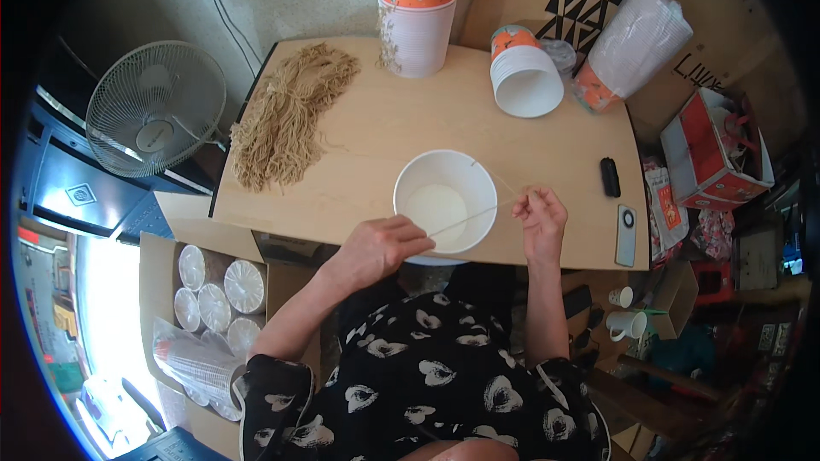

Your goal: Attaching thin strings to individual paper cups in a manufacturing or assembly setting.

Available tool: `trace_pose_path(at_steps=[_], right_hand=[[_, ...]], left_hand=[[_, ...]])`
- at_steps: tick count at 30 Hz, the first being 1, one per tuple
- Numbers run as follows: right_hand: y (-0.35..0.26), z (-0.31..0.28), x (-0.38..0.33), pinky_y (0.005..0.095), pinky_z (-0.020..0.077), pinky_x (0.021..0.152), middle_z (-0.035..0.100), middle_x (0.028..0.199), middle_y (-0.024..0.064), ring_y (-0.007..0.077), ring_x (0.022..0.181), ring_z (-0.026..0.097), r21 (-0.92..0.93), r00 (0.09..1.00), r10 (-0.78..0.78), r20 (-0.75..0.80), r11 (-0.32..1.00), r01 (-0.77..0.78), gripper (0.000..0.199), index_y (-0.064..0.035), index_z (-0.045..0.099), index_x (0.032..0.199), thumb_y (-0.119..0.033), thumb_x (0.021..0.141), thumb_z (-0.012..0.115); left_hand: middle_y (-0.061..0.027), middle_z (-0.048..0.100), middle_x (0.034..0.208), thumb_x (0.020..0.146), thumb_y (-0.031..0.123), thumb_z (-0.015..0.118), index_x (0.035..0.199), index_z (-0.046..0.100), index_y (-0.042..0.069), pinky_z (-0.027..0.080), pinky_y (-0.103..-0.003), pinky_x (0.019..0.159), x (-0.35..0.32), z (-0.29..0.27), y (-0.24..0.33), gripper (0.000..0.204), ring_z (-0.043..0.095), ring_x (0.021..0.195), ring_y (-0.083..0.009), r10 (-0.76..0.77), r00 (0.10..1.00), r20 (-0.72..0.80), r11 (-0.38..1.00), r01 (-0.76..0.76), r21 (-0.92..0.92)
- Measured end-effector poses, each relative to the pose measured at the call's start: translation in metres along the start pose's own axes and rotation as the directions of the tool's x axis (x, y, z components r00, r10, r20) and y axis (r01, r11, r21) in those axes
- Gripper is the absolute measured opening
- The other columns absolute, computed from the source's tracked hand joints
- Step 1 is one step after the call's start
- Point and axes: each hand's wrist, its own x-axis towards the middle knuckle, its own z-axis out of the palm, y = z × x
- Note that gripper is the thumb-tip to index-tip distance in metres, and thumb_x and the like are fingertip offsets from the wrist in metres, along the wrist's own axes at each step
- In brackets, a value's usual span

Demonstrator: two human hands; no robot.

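Note:
A white paper bucket (422,174) stands near the front edge of the table, its open mouth toward me. Across that mouth runs a thin tan string (475,218), stretched between my two hands. My left hand (383,249) is closed at the near left rim, its fingertips pinching around the string's end. To the right of the bucket my right hand (541,215) is raised, with thumb and fingers pinched on the string. Another stretch of string reaches from the right hand to the far right rim.
A heap of tan strings (295,115) lies on the table's left side. Stacked buckets (417,38), tipped buckets (528,85) and a plastic-wrapped stack (641,38) occupy the back. A black object (609,177) and a phone (626,236) lie right. A carton (162,269) holds wrapped stacks beside a fan (156,109).

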Motion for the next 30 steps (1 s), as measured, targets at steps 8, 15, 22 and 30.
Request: trace_pose_path(at_steps=[8, 15, 22, 30], right_hand=[[0.002, -0.034, -0.001, 0.032, 0.0541, 0.085, 0.068, 0.11, 0.0121, 0.0192, 0.099, 0.067, -0.085, 0.991, -0.121, -0.055, 0.99, 0.116, 0.022, 0.0031, 0.063, 0.114, -0.012, 0.098, 0.062], [0.035, -0.123, -0.017, 0.0227, 0.0482, 0.071, 0.067, 0.089, 0.0021, 0.0086, 0.078, 0.059, -0.472, 0.925, -0.279, -0.257, 0.872, 0.131, 0.007, 0.0001, 0.064, 0.101, -0.006, 0.101, 0.062], [0.054, -0.132, -0.028, 0.0218, 0.0453, 0.062, 0.063, 0.081, 0.0015, 0.0068, 0.069, 0.055, -0.458, 0.934, -0.243, -0.262, 0.883, 0.101, 0.009, 0.0002, 0.062, 0.095, -0.005, 0.102, 0.06], [0.047, -0.126, -0.028, 0.0215, 0.0451, 0.062, 0.063, 0.079, 0.0011, 0.0064, 0.068, 0.055, -0.455, 0.947, -0.189, -0.26, 0.889, 0.052, 0.008, 0.0006, 0.063, 0.096, -0.005, 0.101, 0.061]], left_hand=[[-0.0035, 0.072, 0.102, 0.077, 0.004, 0.066, 0.104, 0.073, 0.01, 0.059, -0.035, 0.081, 0.059, -0.049, -0.021, 0.028, 0.07, 0.101, -0.0227, 0.135, 0.99, -0.038, 0.988, -0.138, -0.07], [-0.0076, 0.075, 0.103, 0.092, 0.001, 0.071, 0.115, 0.072, -0.002, 0.059, -0.03, 0.082, 0.197, -0.163, -0.085, 0.023, 0.071, 0.093, -0.0146, -0.085, 0.832, -0.548, 0.887, -0.188, -0.423], [-0.01, 0.07, 0.113, 0.098, 0.007, 0.066, 0.126, 0.062, -0.002, 0.062, -0.029, 0.085, 0.282, -0.184, -0.228, 0.03, 0.07, 0.101, -0.0182, -0.596, 0.627, -0.502, 0.306, -0.4, -0.864], [-0.013, 0.061, 0.119, 0.096, 0.001, 0.067, 0.125, 0.053, -0.005, 0.064, -0.027, 0.087, 0.294, -0.107, -0.323, 0.033, 0.066, 0.103, -0.0227, -0.792, 0.535, -0.294, -0.031, -0.517, -0.856]])
